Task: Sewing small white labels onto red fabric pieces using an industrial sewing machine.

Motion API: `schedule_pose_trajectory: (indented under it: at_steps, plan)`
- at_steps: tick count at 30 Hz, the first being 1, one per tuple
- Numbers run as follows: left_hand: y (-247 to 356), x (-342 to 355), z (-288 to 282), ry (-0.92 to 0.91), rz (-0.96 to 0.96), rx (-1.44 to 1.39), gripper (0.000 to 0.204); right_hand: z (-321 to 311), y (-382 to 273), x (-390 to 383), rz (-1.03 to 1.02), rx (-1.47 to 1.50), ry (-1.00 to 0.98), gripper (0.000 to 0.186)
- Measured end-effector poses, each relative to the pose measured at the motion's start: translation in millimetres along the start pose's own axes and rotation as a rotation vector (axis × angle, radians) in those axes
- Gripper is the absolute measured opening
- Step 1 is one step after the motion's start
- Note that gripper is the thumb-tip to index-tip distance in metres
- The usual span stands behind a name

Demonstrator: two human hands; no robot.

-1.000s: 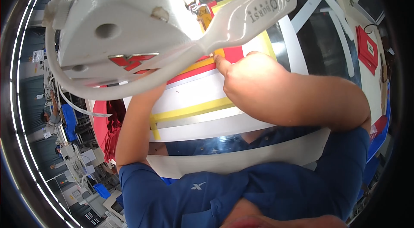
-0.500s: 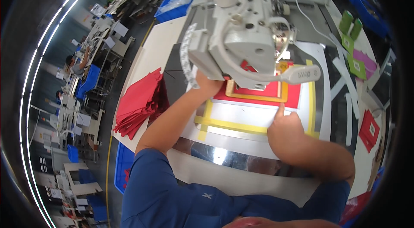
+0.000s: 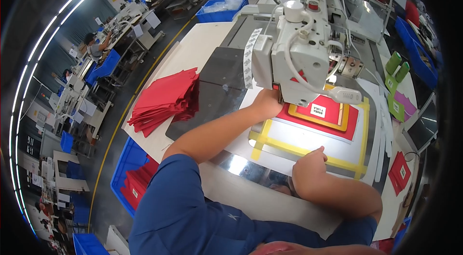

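Observation:
Under the white machine head (image 3: 299, 62), a yellow frame (image 3: 344, 117) lies on red fabric (image 3: 348, 132) with a white printed label (image 3: 319, 110) inside it. These sit on a white board edged with yellow tape (image 3: 354, 169). My left hand (image 3: 269, 104) is at the left of the red fabric, beside the machine head, its fingertips hidden. My right hand (image 3: 310, 168) hovers at the board's near right, index finger extended and the other fingers curled, with nothing visible in it.
A stack of red pieces (image 3: 164, 99) is on the left, above a blue bin (image 3: 124, 168). Green spools (image 3: 396, 64), green and purple pieces (image 3: 407, 106) and red pieces (image 3: 399, 173) are on the right. Other people (image 3: 96, 45) work at benches far left.
My right hand has drawn back from the yellow frame toward me, to the lower board edge. My left hand stays by the machine head. The view has widened to show more surroundings.

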State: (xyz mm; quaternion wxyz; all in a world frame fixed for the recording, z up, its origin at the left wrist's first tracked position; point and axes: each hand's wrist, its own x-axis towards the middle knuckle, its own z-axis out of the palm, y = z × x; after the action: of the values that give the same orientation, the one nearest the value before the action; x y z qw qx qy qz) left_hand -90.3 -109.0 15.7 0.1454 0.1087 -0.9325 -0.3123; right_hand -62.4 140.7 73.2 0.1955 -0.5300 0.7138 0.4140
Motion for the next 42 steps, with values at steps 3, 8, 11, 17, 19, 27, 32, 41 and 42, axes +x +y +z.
schedule_pose_trajectory:
  at_steps: [3,8,11,17,19,27,32,41,42]
  plan:
    - [-24,0,-1,0.105,0.088,0.029,0.028,4,-2,-1,0.022,0.017,0.032,0.051]
    - [-21,-29,-92,0.092,-0.253,0.341,0.037,-3,4,-2,0.0,0.022,-0.006,0.05]
    - [-61,-63,-133,0.193,-0.135,0.836,0.034,3,-3,-4,0.031,-0.034,0.142,0.036]
    - [-60,-70,-129,0.01,0.066,0.469,0.028,-29,10,-8,-0.085,-0.069,-0.142,0.048]
    - [-59,-66,-120,-0.052,0.097,0.459,0.027,-29,6,-9,-0.082,-0.057,-0.165,0.048]
    - [-53,-58,-110,-0.331,0.466,0.854,0.025,-16,2,-5,0.01,-0.024,-0.095,0.051]
    - [-39,-62,-130,-0.328,0.291,0.823,0.037,-24,6,-12,0.016,0.029,-0.06,0.049]
    - [4,-150,-251,0.034,-0.247,-0.336,0.035,-11,4,0,-0.039,-0.027,-0.018,0.057]
    - [5,-166,-263,0.123,-0.268,-0.488,0.033,-16,6,0,-0.054,0.046,-0.081,0.05]
